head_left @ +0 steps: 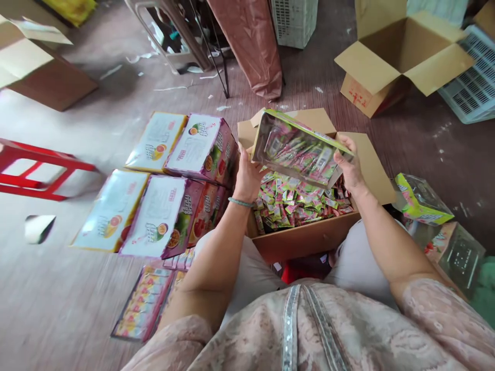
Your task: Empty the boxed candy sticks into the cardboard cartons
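Between my two hands is a clear-fronted display box [299, 149] with a green edge, tilted above an open carton. Pink and green sachets show through its window. My left hand [247, 175], with a beaded bracelet at the wrist, supports its left end. Round the right end close the fingers of my right hand [349, 164]. Below, the cardboard carton [301, 245] stands between my knees with its flaps out, holding a heap of small pink and green sachets [297, 203].
Stacked printed boxes [154, 216] stand at left, with flat sachet packs [141, 304] in front. A red stool [46, 167] is far left. Clear-windowed packages [421, 201] lie at right. An open carton [402, 49] and a plastic crate [472, 77] stand at back right.
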The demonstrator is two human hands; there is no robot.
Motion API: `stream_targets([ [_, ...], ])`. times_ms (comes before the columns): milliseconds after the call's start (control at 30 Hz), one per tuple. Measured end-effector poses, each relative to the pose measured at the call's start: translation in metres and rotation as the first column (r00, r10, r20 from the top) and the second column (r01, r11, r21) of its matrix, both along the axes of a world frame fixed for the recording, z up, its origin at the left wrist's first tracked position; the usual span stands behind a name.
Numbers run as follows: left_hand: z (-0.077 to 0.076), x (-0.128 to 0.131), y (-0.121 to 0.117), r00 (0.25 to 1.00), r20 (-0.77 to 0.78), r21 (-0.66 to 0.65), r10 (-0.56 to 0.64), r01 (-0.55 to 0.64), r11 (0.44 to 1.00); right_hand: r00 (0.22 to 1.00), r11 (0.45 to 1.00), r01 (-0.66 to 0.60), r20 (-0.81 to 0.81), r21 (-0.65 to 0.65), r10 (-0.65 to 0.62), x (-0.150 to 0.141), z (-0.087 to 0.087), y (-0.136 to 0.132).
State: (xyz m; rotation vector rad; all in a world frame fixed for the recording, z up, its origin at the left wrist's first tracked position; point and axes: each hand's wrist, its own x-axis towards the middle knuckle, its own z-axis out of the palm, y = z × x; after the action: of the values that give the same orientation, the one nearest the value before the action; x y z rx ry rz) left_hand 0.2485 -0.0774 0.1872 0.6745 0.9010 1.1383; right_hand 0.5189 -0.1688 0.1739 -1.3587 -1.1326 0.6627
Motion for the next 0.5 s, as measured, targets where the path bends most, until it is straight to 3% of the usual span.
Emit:
stream_targets([
  [167, -0.003, -0.005, -0.008, 0.998, -0.032, 0.043, 0.046, -0.044, 0.998, 0.948, 0.992, 0.000, 0.316, 0.128, -0.041, 0.006, 0.010, -0.009],
  [300, -0.010, -0.002, -0.010, 0.997, -0.072, -0.051, -0.037, 0.033, 0.998, 0.934, 0.989, 0.037, 0.346, 0.143, -0.085, 0.005, 0.017, -0.010],
  [500, -0.003, -0.004, -0.009, 0.996, -0.014, 0.037, 0.083, -0.082, 0.996, 0.912, 0.987, 0.007, 0.405, 0.159, -0.072, 0.000, 0.020, -0.013],
])
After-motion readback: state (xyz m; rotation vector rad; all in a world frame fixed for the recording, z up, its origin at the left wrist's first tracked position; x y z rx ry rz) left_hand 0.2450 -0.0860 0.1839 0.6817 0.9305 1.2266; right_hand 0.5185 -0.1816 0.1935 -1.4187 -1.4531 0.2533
